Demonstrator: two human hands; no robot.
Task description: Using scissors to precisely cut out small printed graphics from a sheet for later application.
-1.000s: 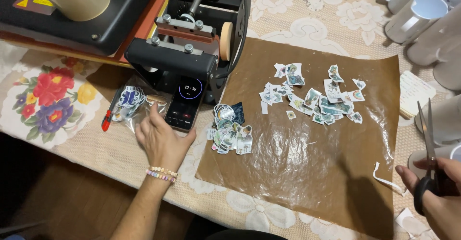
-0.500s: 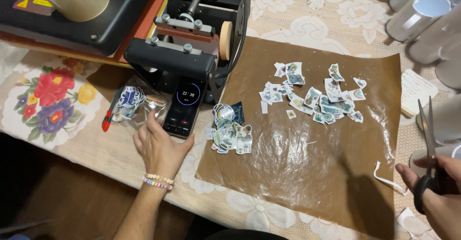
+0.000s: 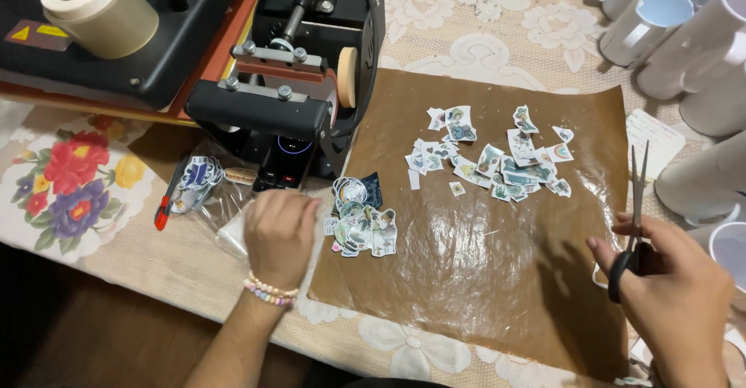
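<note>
The right hand (image 3: 684, 295) grips black scissors (image 3: 636, 225) pointing up, safely away from the cut-out stickers (image 3: 365, 221) on brown paper (image 3: 482, 279), which the curled, empty-looking left hand (image 3: 280, 233) rests beside.

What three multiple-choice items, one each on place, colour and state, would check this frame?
1. Where do the cut-out stickers lie?
A. on the brown sheet
B. inside a mug
C. on the floor

2. What colour is the roll of tape?
A. blue
B. cream
C. black

3. What is the right hand doing?
A. lying flat and empty
B. holding scissors
C. gripping a mug

Answers: 1 A, the paper pieces are spread on the sheet; 2 B, the roll on the black press is pale cream; 3 B, its fingers sit in the scissor handles, blades pointing up.
</note>
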